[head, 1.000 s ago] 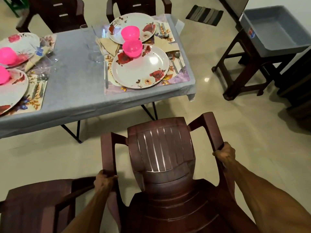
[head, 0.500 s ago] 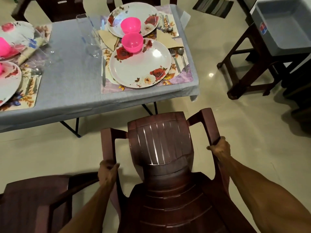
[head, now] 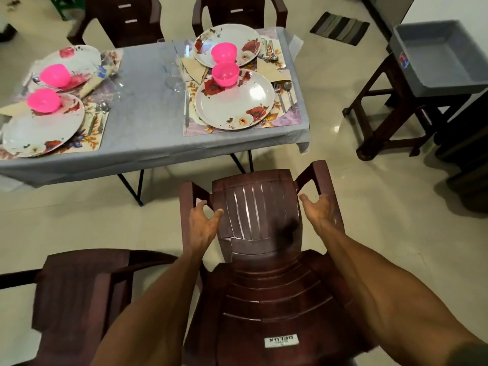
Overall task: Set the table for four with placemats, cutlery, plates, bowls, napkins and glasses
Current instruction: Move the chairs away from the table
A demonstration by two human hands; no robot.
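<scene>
Neither grip holds anything: the left hand (head: 203,223) and right hand (head: 318,213) hover with fingers spread wide at the arms of a brown chair (head: 260,233). On the counter (head: 148,101), four placemats carry plates, pink bowls, cutlery, napkins and glasses; the setting looks essentially complete, only seating left.

white sticker (head: 281,341) on chair (head: 260,299), upside-down "DELUX"
</scene>
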